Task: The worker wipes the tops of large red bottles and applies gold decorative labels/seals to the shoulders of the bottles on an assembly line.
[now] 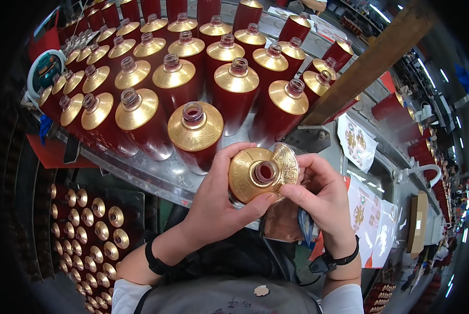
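My left hand (220,192) is closed round the shoulder of a red bottle (246,166) with a gold top, its open glass mouth facing up at me. With the fingertips of my right hand (321,191) I pinch a curved, embossed gold foil piece (286,161). It stands up along the right side of the bottle's neck, and its lower end touches the gold shoulder. How far it is stuck down I cannot tell. Closest beyond my hands is another gold-shouldered bottle (195,131), upright and uncapped. The lower body of the held bottle is hidden.
Rows of similar bottles (135,110) crowd the metal table (164,175). A brown post (370,60) rises at the right, near printed sheets (357,141). Many more bottles (96,230) stand lower down at the left. A brownish block (284,225) lies below my hands.
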{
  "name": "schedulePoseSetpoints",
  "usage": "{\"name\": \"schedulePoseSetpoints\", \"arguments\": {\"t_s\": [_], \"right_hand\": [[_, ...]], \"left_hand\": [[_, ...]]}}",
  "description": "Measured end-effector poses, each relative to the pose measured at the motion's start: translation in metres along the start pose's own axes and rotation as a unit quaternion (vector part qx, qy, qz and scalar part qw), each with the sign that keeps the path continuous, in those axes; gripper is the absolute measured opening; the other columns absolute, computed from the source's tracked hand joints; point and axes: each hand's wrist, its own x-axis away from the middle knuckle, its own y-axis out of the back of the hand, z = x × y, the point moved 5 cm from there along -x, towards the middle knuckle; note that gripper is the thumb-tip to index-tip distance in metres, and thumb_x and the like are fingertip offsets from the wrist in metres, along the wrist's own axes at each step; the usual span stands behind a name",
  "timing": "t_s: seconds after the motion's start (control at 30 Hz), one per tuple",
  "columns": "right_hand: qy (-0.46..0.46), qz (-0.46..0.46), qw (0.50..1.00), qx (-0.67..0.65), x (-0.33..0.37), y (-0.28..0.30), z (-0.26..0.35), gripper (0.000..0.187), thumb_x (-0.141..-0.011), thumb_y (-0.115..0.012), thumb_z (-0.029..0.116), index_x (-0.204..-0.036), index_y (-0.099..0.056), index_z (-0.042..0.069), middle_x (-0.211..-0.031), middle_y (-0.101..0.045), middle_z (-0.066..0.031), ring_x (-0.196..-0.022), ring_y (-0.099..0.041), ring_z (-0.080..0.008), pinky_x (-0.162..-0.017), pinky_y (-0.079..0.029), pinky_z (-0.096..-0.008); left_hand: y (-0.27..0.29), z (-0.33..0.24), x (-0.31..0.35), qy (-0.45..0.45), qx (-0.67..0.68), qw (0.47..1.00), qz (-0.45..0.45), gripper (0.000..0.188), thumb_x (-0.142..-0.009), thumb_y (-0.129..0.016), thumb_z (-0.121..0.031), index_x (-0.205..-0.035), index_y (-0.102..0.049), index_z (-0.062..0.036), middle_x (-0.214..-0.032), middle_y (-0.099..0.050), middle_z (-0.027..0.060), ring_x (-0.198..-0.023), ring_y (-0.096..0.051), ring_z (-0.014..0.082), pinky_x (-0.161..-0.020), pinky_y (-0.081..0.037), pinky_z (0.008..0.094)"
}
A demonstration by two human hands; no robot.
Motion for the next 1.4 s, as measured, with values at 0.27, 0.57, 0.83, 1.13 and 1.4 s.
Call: {"name": "schedulePoseSetpoints", "arguments": {"t_s": [0.27,0.57,0.83,1.13,1.4], "right_hand": [[0.009,0.007,1.000,-0.003,-0.001,0.001,-0.003,0.024,-0.089,-0.073,0.005,-0.110,-0.062,0.002,-0.088,-0.063,0.0055,-0.073,-0.051,0.0020,-0.064,-0.041,-0.0169],[0.053,0.008,0.998,0.036,-0.008,0.013,-0.004,0.035,-0.084,-0.079,0.012,-0.113,-0.063,0.000,-0.080,-0.059,0.0019,-0.071,-0.053,-0.0038,-0.066,-0.045,-0.0215],[0.042,0.064,0.995,0.060,-0.001,0.008,0.001,0.022,-0.087,-0.077,0.008,-0.104,-0.066,0.003,-0.082,-0.060,0.0062,-0.071,-0.051,0.0001,-0.065,-0.042,-0.0187],[0.158,0.008,0.981,0.109,0.004,0.010,0.001,0.030,-0.083,-0.081,0.013,-0.107,-0.066,0.003,-0.083,-0.057,0.0015,-0.070,-0.051,-0.0042,-0.063,-0.043,-0.0219],[0.165,0.004,0.982,0.090,0.002,0.011,-0.002,0.031,-0.083,-0.081,0.014,-0.108,-0.066,0.004,-0.083,-0.058,0.0011,-0.071,-0.052,-0.0051,-0.063,-0.043,-0.0221]], "left_hand": [[0.000,-0.002,-0.004,0.002,0.005,0.999,0.035,0.074,-0.082,-0.080,-0.020,-0.139,-0.036,-0.0015,-0.123,-0.057,0.0137,-0.113,-0.060,0.0206,-0.095,-0.049,0.0334],[0.002,-0.012,-0.006,-0.062,-0.258,0.964,0.023,0.105,-0.061,-0.095,-0.026,-0.143,-0.034,-0.0017,-0.127,-0.051,0.0178,-0.117,-0.056,0.0305,-0.103,-0.044,0.0401],[0.003,-0.005,-0.004,0.023,-0.034,0.992,0.118,0.095,-0.069,-0.084,-0.011,-0.147,-0.030,-0.0024,-0.146,-0.046,0.0180,-0.131,-0.051,0.0263,-0.110,-0.039,0.0389],[-0.004,0.000,-0.001,0.067,-0.001,0.995,0.072,0.081,-0.077,-0.076,-0.013,-0.144,-0.033,0.0001,-0.146,-0.045,0.0195,-0.133,-0.048,0.0246,-0.111,-0.038,0.0378],[-0.003,0.006,0.000,0.083,0.038,0.994,0.065,0.083,-0.076,-0.077,-0.016,-0.144,-0.033,0.0007,-0.145,-0.045,0.0189,-0.132,-0.048,0.0251,-0.111,-0.038,0.0382]]}}
